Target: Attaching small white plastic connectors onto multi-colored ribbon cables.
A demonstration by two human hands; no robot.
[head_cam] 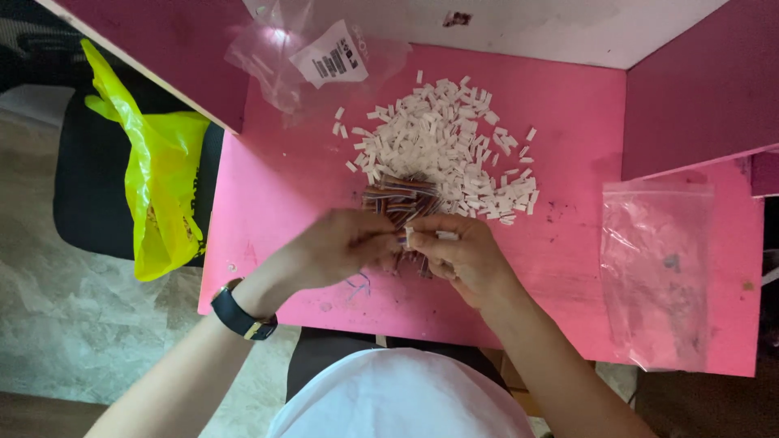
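Pinching a small white connector point(445, 235) lying left-right, both hands point(406, 243).

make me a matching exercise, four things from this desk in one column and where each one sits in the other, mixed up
Things:
1. white pieces
2. yellow bag
3. labelled clear bag
4. wires

Places:
A. hanging off the desk's left edge
B. far left corner of the desk
C. heaped mid-desk, beyond the hands
D. just in front of the fingers

Pairs: 1-C, 2-A, 3-B, 4-D
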